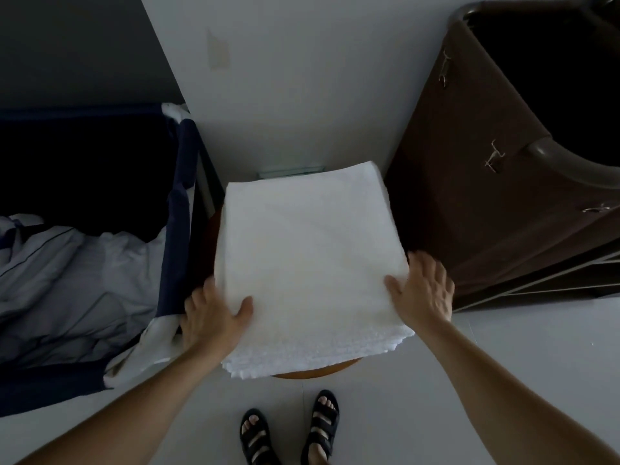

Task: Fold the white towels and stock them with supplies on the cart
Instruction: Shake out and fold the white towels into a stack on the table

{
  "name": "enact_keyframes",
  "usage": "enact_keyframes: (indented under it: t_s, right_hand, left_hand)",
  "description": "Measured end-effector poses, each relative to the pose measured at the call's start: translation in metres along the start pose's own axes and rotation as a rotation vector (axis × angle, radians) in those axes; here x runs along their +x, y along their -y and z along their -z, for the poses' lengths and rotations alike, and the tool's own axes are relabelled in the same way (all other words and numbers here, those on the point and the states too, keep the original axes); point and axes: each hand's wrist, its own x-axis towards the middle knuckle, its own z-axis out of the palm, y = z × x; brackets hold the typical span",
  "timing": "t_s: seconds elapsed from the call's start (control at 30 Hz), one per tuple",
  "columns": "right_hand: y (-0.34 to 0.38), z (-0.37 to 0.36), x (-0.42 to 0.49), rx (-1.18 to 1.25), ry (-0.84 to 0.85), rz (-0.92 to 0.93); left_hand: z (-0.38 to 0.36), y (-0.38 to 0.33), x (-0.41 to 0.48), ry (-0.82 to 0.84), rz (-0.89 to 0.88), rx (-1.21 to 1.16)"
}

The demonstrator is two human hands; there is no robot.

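Note:
A thick stack of folded white towels [307, 260] lies on a small round wooden stool [318, 370], whose rim shows under the near edge. My left hand [209, 317] holds the stack's left side, thumb on top and fingers tucked down the side. My right hand [424, 290] lies on the stack's right edge with thumb on top and fingers spread over the side. The layered folds show at the near edge.
A dark blue laundry bin [177, 229] with crumpled pale linen [67, 280] stands at the left. A brown cart bag [486, 162] on a metal frame stands at the right. A white wall is behind; sandalled feet [288, 431] stand on the pale floor below.

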Motion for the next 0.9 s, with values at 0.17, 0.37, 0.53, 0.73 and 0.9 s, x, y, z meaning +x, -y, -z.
enact_keyframes:
  t_s: [0.17, 0.37, 0.53, 0.73, 0.9]
  right_hand:
    - [0.035, -0.007, 0.016, -0.216, 0.191, 0.401]
    - [0.016, -0.047, 0.002, -0.182, 0.217, 0.416]
    - [0.003, -0.077, 0.004, -0.093, 0.113, 0.44]
    - [0.003, -0.076, 0.007, -0.107, 0.211, 0.405]
    - [0.02, -0.043, 0.01, -0.191, 0.272, 0.4]
  left_hand:
    - [-0.018, -0.048, 0.02, 0.049, -0.364, 0.308]
    - [-0.061, -0.03, 0.016, 0.12, -0.424, 0.31]
    - [-0.081, -0.027, 0.019, 0.063, -0.452, 0.314]
    - [-0.074, -0.035, 0.019, 0.183, -0.408, 0.394]
    - [-0.027, -0.047, 0.021, 0.229, -0.422, 0.495]
